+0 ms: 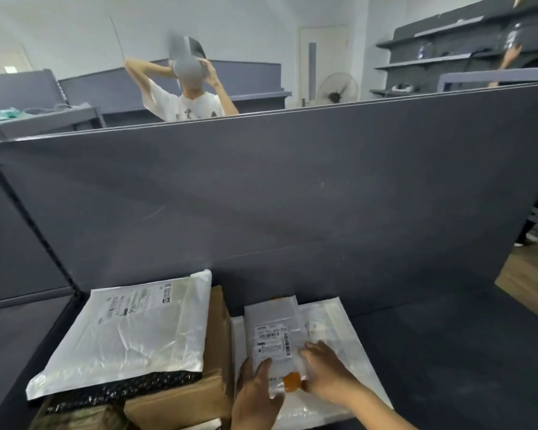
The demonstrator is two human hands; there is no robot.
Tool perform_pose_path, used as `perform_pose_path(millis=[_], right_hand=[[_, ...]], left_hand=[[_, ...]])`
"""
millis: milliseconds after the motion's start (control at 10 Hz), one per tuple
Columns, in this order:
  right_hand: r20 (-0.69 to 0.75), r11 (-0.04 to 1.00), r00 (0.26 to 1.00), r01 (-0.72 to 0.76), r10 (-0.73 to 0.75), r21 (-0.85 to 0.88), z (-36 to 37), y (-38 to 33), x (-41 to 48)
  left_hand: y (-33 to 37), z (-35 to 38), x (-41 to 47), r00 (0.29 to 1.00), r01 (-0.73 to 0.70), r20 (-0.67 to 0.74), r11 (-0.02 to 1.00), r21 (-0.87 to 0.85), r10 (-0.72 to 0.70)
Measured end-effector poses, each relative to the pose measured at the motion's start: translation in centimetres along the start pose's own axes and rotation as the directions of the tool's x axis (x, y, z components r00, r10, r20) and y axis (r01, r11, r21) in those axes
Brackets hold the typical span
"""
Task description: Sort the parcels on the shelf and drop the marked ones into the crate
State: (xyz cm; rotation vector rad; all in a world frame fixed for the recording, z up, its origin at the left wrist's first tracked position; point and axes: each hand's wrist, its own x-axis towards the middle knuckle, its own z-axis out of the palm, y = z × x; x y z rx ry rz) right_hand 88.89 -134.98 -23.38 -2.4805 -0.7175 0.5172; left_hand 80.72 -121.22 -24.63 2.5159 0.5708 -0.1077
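Shelf dark grey, tall panel behind; left hand, right hand fingers grasp small labelled parcel atop larger mailer.

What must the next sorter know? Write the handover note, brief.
Left hand grips the small parcel at its near left edge, thumb on top.
Right hand holds its right edge, beside the orange patch.
The parcel is over a flat white mailer on the shelf; a big white mailer sits left, atop a black bubble mailer and cardboard boxes.
Crate not in view.
Done: nothing shown dropped.
Left: check this parcel's mark, crate it or set aside, then the rest.
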Motion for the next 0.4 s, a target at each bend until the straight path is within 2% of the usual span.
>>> perform_pose_path(millis=[100, 200, 300, 400], right_hand=[[-0.028, 1.000, 0.999, 0.018, -0.018, 0.000, 0.1, 0.6, 0.2], [-0.029, 1.000, 1.000, 0.012, -0.011, 0.016, 0.2, 0.8, 0.5], [-0.072, 0.994, 0.997, 0.006, 0.002, 0.108, -0.4, 0.5, 0.1], [-0.248, 0.948, 0.969, 0.075, 0.003, 0.308, -2.8, -0.5, -1.2]], left_hand=[[0.1, 0.1, -0.3, 0.997, -0.037, -0.066, 0.999, -0.030, 0.035], [0.0, -0.3, -0.1, 0.999, -0.043, -0.034, 0.996, -0.074, 0.041], [0.3, -0.8, 0.3, 0.999, -0.021, -0.033, 0.987, -0.160, 0.016], [1.1, -2.7, 0.8, 0.986, -0.160, -0.084, 0.958, -0.240, 0.144]])
